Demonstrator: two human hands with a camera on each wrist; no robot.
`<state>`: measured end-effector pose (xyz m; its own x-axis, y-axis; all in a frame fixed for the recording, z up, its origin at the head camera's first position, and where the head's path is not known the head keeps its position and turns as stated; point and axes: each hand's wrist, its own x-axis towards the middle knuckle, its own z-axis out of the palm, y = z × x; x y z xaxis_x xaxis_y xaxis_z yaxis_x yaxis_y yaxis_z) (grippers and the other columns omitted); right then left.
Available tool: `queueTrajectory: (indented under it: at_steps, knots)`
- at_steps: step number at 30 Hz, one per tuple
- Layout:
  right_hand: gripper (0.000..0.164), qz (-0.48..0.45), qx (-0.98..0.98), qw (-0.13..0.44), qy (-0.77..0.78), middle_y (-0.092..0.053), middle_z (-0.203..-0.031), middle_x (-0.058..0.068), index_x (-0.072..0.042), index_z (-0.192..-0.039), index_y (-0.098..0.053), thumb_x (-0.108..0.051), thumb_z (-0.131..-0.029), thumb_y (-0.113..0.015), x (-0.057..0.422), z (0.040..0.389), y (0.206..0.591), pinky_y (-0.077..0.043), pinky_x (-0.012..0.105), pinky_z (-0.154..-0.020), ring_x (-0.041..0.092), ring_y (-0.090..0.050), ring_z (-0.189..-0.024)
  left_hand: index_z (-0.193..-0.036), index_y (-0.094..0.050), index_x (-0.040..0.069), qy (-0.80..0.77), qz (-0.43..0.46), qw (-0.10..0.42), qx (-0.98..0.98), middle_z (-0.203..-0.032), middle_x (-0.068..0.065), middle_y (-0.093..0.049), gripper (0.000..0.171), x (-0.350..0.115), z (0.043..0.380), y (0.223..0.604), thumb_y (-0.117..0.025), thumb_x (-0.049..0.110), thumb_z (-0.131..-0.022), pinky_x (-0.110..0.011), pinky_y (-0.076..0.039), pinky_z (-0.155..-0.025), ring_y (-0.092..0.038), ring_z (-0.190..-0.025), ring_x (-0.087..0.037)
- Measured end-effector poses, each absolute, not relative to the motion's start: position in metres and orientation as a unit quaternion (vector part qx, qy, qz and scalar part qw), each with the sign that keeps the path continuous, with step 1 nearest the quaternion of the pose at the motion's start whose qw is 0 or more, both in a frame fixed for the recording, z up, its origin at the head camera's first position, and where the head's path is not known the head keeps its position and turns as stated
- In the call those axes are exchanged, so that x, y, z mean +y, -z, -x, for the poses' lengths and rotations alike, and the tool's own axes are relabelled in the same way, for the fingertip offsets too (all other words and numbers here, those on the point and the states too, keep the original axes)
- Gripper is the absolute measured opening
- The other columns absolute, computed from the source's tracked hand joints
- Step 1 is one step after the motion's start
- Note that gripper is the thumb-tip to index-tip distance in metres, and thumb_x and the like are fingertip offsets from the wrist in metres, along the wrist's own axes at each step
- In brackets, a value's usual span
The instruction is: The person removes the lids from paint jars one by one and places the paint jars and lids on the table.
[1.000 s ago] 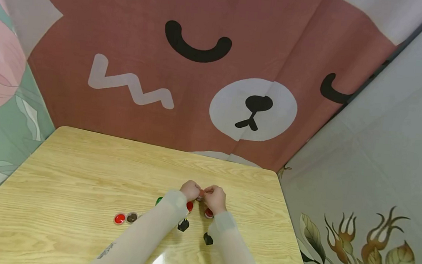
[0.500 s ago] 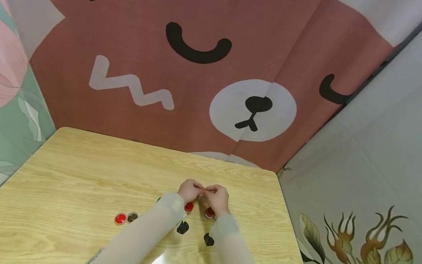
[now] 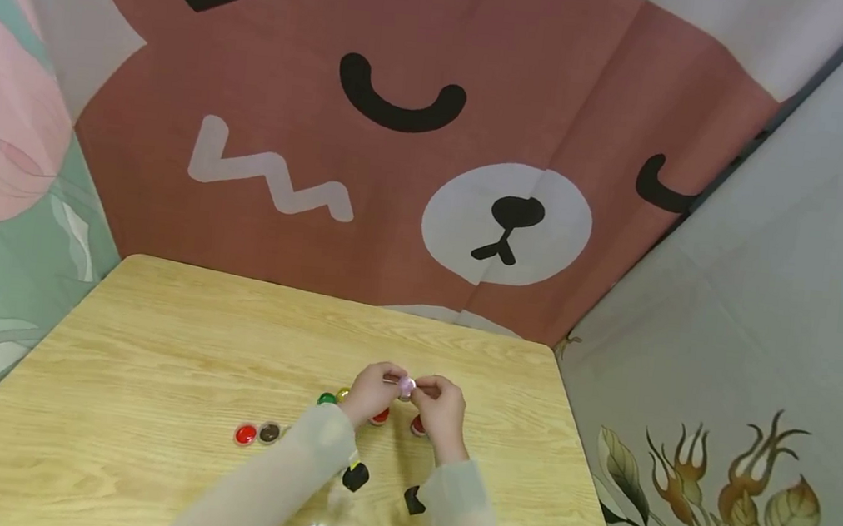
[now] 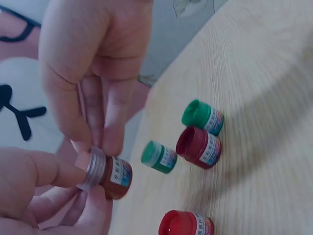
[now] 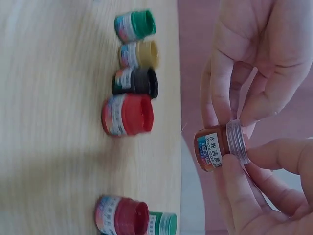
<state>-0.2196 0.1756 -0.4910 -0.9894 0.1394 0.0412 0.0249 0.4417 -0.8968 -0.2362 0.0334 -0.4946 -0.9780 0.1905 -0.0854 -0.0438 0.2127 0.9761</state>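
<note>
A small orange-brown paint jar (image 5: pixel 211 152) with a clear ridged lid (image 4: pixel 95 169) is held tilted between both hands. In the head view its pale top (image 3: pixel 406 388) faces up. My left hand (image 3: pixel 372 392) pinches the jar from the left, its fingertips at the lid and upper body. From the right my right hand (image 3: pixel 442 413) pinches it too, thumb against the lid. Fingers of both overlap, so who grips which part is partly hidden. Nearby stand a red paint jar (image 5: pixel 129 115), a dark red one (image 4: pixel 198 147) and a capped green one (image 4: pixel 159 156).
Other paint jars on the wooden table (image 3: pixel 196 344) are green (image 5: pixel 134 25), yellow (image 5: pixel 139 54), black (image 5: pixel 136 82) and another green (image 4: pixel 202 116). Two flat discs, red (image 3: pixel 245 435) and brown (image 3: pixel 269 433), lie to the left. Patterned cloths hang behind and at the sides.
Both hands have shifted slightly right with the jar. Its pale top now shows in the head view, where a reddish-brown surface showed before. A yellow jar has come into sight beside the left hand.
</note>
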Motion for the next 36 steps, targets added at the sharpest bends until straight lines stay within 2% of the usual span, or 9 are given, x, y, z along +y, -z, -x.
queueTrajectory:
  at_steps: [5,7,12,18,25,32,36]
  knots:
    - [0.013,0.032,-0.832,0.047,-0.551,-0.073,-0.089,0.016,0.008,-0.1,-0.071,0.003,-0.088,-0.07,0.178,0.199,0.494,-0.055,0.021,-0.057,0.018,-0.068,-0.077,-0.117,-0.065,-0.006,-0.602,-0.072,0.075,0.792,-0.116,-0.023,-0.066,0.026,0.03,0.212,0.492,-0.065,0.013,-0.1,-0.045,-0.059,-0.089,-0.066,-0.107,-0.037]
    - [0.013,0.026,-0.825,0.044,-0.562,-0.073,-0.09,0.017,0.009,-0.1,-0.07,0.004,-0.088,-0.07,0.178,0.19,0.495,-0.057,0.021,-0.06,0.021,-0.07,-0.078,-0.117,-0.066,-0.006,-0.595,-0.077,0.068,0.797,-0.116,-0.022,-0.067,0.027,0.029,0.204,0.492,-0.066,0.016,-0.1,-0.047,-0.059,-0.089,-0.066,-0.107,-0.037]
    - [0.014,0.03,-0.801,0.023,-0.597,-0.073,-0.092,0.019,0.011,-0.1,-0.069,0.005,-0.088,-0.069,0.176,0.171,0.501,-0.062,0.025,-0.072,0.025,-0.072,-0.083,-0.113,-0.067,-0.008,-0.586,-0.09,0.046,0.804,-0.108,-0.02,-0.069,0.026,0.025,0.184,0.499,-0.067,0.013,-0.098,-0.047,-0.059,-0.086,-0.067,-0.101,-0.037]
    - [0.012,0.019,-0.79,-0.009,-0.612,-0.072,-0.087,0.018,0.014,-0.098,-0.069,0.006,-0.088,-0.07,0.171,0.16,0.517,-0.063,0.028,-0.07,0.02,-0.071,-0.078,-0.107,-0.067,-0.011,-0.579,-0.109,0.021,0.808,-0.102,-0.021,-0.07,0.023,0.016,0.166,0.516,-0.068,0.009,-0.096,-0.044,-0.062,-0.078,-0.07,-0.094,-0.038]
    - [0.011,0.024,-0.811,-0.021,-0.584,-0.072,-0.083,0.014,0.011,-0.094,-0.071,0.004,-0.086,-0.072,0.163,0.156,0.536,-0.058,0.022,-0.064,0.015,-0.067,-0.075,-0.108,-0.066,-0.011,-0.588,-0.093,0.049,0.802,-0.105,-0.023,-0.07,0.022,0.006,0.156,0.529,-0.069,0.007,-0.094,-0.047,-0.061,-0.083,-0.07,-0.096,-0.04]
    - [0.012,0.035,-0.78,-0.043,-0.624,-0.07,-0.079,0.014,0.014,-0.094,-0.068,0.006,-0.085,-0.069,0.152,0.151,0.546,-0.064,0.033,-0.067,0.025,-0.071,-0.072,-0.11,-0.065,-0.012,-0.582,-0.078,0.065,0.807,-0.105,-0.024,-0.069,0.026,-0.003,0.152,0.541,-0.07,0.009,-0.095,-0.048,-0.06,-0.086,-0.07,-0.097,-0.038]
    - [0.012,0.04,-0.775,-0.053,-0.628,-0.068,-0.078,0.009,0.013,-0.094,-0.067,0.006,-0.084,-0.069,0.148,0.149,0.551,-0.063,0.028,-0.065,0.017,-0.068,-0.071,-0.11,-0.065,-0.01,-0.568,-0.072,0.07,0.817,-0.104,-0.022,-0.069,0.024,-0.008,0.152,0.543,-0.07,0.008,-0.094,-0.048,-0.06,-0.086,-0.069,-0.096,-0.036]
